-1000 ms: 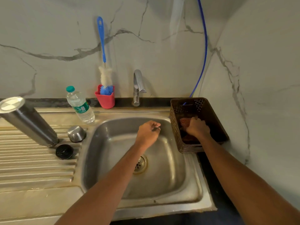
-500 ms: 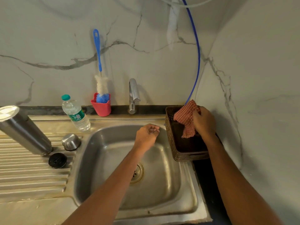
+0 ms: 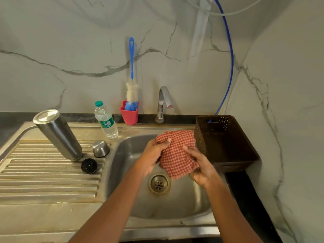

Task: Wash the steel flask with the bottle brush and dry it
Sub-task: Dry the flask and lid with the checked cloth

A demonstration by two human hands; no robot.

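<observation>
Cloth (image 3: 177, 153) now out of basket (image 3: 228, 151); both hands grip it.

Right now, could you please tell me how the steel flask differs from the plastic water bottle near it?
The steel flask is opaque bare metal; the water bottle is clear plastic with a green label. The flask is taller and wider than the bottle. The bottle wears a green cap; the flask shows a flat steel end on top. Both stand on the sink top, left of the bowl.
</observation>
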